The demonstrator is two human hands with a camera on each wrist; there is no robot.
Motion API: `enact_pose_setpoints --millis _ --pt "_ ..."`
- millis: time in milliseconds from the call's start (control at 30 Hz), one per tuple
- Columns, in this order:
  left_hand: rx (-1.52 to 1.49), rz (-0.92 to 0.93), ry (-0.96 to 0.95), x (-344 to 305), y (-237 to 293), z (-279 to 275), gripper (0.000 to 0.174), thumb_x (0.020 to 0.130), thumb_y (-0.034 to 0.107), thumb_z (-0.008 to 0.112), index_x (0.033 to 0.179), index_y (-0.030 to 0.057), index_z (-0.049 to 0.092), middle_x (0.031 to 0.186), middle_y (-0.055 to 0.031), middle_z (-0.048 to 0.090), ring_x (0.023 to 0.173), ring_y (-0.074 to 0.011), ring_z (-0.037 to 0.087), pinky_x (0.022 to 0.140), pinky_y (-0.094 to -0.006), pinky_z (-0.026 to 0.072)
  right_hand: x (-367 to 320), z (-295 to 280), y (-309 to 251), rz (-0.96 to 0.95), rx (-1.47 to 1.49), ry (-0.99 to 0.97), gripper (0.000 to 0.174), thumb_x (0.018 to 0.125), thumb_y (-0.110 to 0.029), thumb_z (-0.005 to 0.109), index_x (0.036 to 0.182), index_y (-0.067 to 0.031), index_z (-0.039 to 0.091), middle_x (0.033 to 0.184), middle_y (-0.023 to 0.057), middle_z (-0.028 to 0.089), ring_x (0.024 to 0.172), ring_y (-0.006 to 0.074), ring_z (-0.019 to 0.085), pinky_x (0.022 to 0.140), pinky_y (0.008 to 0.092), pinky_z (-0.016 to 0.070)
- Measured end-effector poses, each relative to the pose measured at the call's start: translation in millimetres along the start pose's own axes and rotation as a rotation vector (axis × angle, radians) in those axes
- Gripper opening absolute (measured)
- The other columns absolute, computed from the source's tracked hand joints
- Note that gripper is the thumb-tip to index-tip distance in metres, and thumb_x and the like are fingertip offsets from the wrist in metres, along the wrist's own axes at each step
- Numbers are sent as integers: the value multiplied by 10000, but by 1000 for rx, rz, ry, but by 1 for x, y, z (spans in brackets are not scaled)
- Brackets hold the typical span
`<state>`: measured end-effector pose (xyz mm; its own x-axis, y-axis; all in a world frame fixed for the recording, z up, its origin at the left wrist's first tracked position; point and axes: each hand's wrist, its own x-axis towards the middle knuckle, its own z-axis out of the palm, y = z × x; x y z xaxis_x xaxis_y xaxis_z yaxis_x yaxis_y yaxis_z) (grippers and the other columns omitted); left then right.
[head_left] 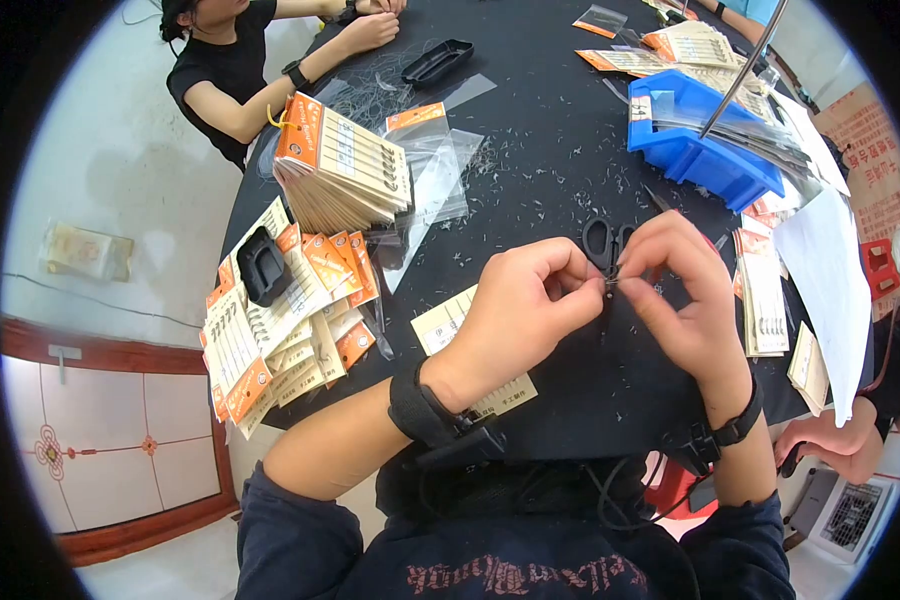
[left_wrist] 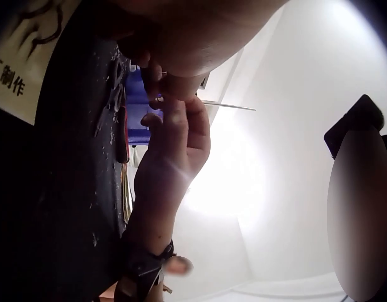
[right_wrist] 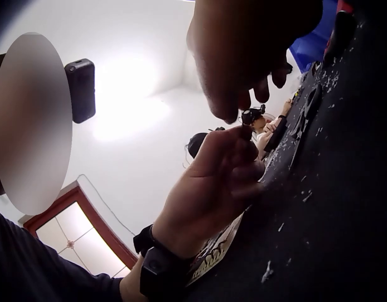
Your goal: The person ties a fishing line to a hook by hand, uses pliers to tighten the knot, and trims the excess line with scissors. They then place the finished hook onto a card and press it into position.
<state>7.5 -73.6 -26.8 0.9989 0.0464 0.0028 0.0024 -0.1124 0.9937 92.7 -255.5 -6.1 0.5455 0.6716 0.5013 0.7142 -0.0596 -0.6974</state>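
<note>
My left hand and right hand meet fingertip to fingertip above the black table. Between them, thumbs and forefingers pinch a tiny thin piece, too small to identify. Black-handled scissors lie just beyond and partly under the fingers. Below my left forearm is a cream card printed with dark characters, half covered by the wrist. In the left wrist view the right hand shows curled fingers. The right wrist view has the left hand with its fingers bent in toward the thumb.
Stacked orange-and-cream hook cards stand at the left, beside a loose pile with a small black tray on it. A blue bin sits at the far right near more cards. Clippings litter the table. Another person works opposite.
</note>
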Motion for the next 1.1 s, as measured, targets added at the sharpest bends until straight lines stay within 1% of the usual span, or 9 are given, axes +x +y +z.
enact_pose_setpoints --millis 100,200,300,533,633,733,833,933,1100 --pt "-120 -32 -17 0 0 -1 106 916 106 646 867 14 631 807 23 625 719 -13 533 628 -189 427 -2 0 4 60 59 33 141 820 -75 708 925 -26 629 937 55 589 827 149 567 643 255 432" --pt "-278 -40 -69 1 0 -3 100 930 108 637 902 13 627 853 4 633 772 -36 558 688 -202 448 -2 -2 4 127 105 -16 177 874 -176 692 949 -26 637 952 52 589 837 136 565 663 246 433" --pt "-360 -35 -131 0 -2 -3 96 937 109 630 931 13 623 893 -8 632 819 -57 573 744 -215 462 -4 -1 8 139 179 -42 214 903 -225 670 967 -23 642 951 44 587 846 127 564 685 234 430" --pt "-451 -85 -219 -1 0 -3 99 934 114 641 950 18 627 924 -13 639 842 -70 583 782 -229 474 -7 -1 10 191 365 -70 146 901 -152 669 905 -15 617 918 44 577 818 121 553 711 239 436" --pt "-463 -96 -261 -1 0 -1 121 938 144 645 969 27 640 920 -5 647 799 -47 571 709 -203 461 -6 -2 8 175 354 -67 124 886 -113 670 867 -8 606 876 49 574 796 123 556 704 245 442" --pt "-425 -145 -330 -1 10 -5 148 947 179 640 990 38 655 900 10 654 733 -15 540 613 -174 415 -6 -4 6 130 288 -46 113 871 -86 669 841 -1 601 842 55 570 756 126 563 672 246 447" --pt "-403 -121 -323 -1 7 -2 158 958 199 626 999 53 667 882 23 660 686 8 508 551 -158 366 -6 -3 6 120 290 -31 97 862 -64 664 830 2 600 832 60 570 717 128 565 637 246 447" --pt "-375 -160 -349 -1 10 -4 155 958 200 625 996 58 675 880 29 662 687 11 501 554 -159 368 -6 -2 9 104 283 -33 77 856 -46 659 834 2 602 835 63 571 705 130 564 627 245 446" --pt "-348 -124 -345 0 9 -3 153 959 198 624 975 57 682 868 39 657 687 14 496 553 -156 366 -6 -1 10 87 247 -29 62 836 -31 663 828 -2 608 838 60 574 734 135 564 644 248 448"
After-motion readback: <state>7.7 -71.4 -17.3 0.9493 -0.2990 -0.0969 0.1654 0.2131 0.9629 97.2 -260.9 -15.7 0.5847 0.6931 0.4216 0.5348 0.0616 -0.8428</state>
